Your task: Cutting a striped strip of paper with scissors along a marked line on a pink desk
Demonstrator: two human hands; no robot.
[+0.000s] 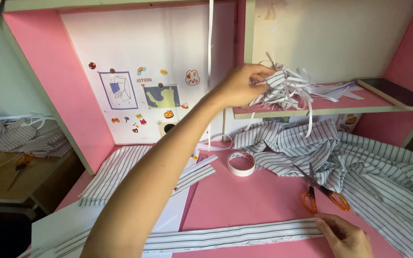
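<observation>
Pink shelving frames a pink counter (244,200), with a sticker-dotted white panel (144,71) behind it. At the far left, folded striped cloth (29,136) is heaped on a side table. Nearer, a folded striped piece (115,172) lies flat, and a long striped fabric band (225,235) is stretched along the front edge. The left hand (242,83) is raised to the shelf (311,109), its fingers pinched together on a tangle of paper strips and scraps (288,88) — whether one strip or several are gripped cannot be told. A roll of tape (241,164) sits mid-counter; orange-handled scissors (323,193) rest on the loose striped fabric (374,162). The right hand (347,236) is pressed flat, fingers spread, on the band's right end. For a clean result, that pressure is best kept even so the band is not skewed — and the scraps are best lifted gently, lest the pile be dragged off the shelf.
</observation>
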